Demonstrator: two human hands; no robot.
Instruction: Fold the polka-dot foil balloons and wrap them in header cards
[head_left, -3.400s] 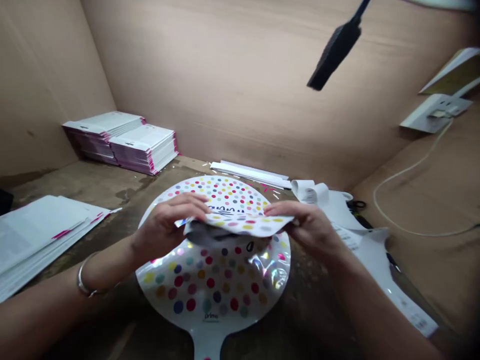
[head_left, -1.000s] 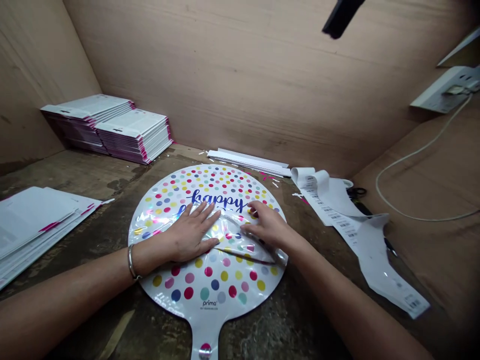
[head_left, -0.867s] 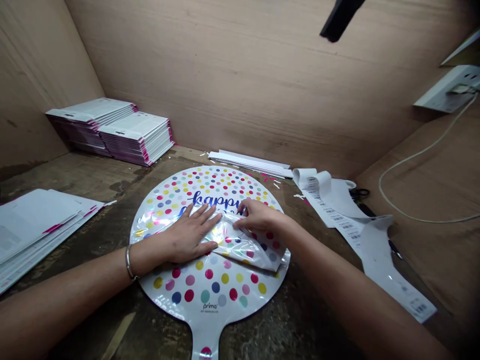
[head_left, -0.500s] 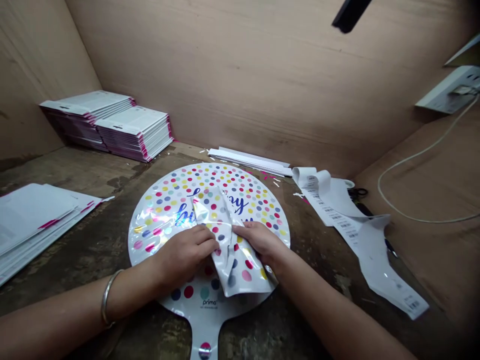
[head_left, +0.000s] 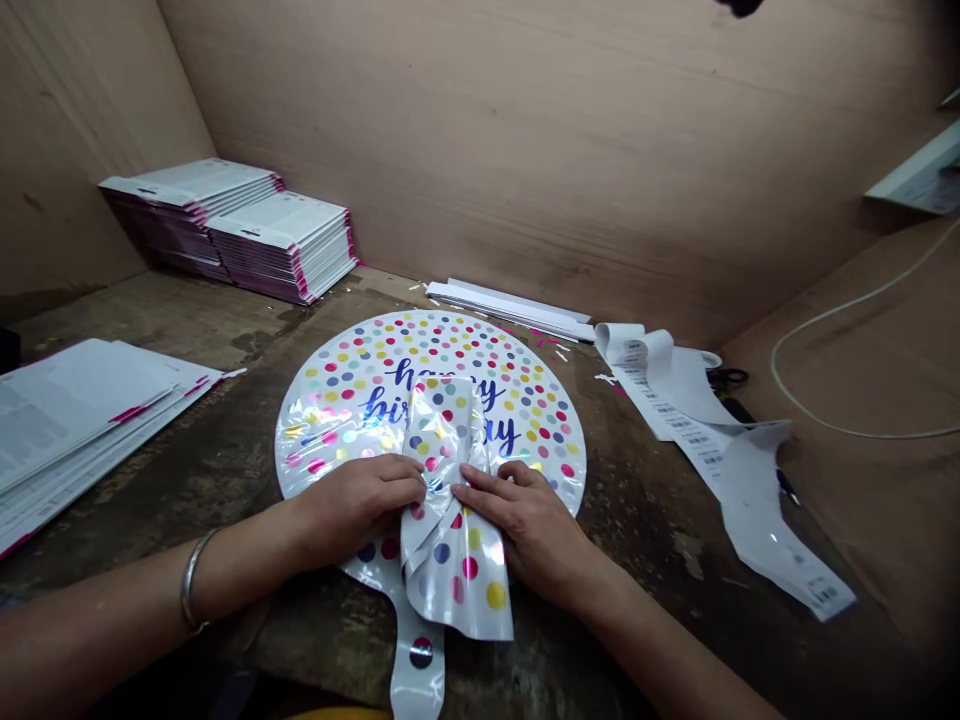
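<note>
A round, flat foil balloon [head_left: 345, 370] with coloured dots and blue "happy birthday" lettering lies on the table, its tail toward me. On top of it is a second dotted foil balloon [head_left: 457, 575], folded into a narrow strip with overlapping creases. My left hand [head_left: 367, 505] has its fingers curled at the strip's left edge, gripping it. From the other side, my right hand [head_left: 525, 520] holds the strip's right edge, thumb and fingers pressing on the fold near its middle. The strip covers part of the lettering.
Stacked white packets with pink edges [head_left: 281, 240] stand at the back left. More flat white packets [head_left: 90, 410] lie at the left. White strips [head_left: 510, 312] lie along the back wall. A barcode label sheet [head_left: 701, 440], scissors [head_left: 727, 378] and a cable [head_left: 780, 365] are at the right.
The folded foil balloon has turned more upright and become narrower, showing more lettering. My right hand has changed its grip, its fingers now over the fold. The view has shifted slightly.
</note>
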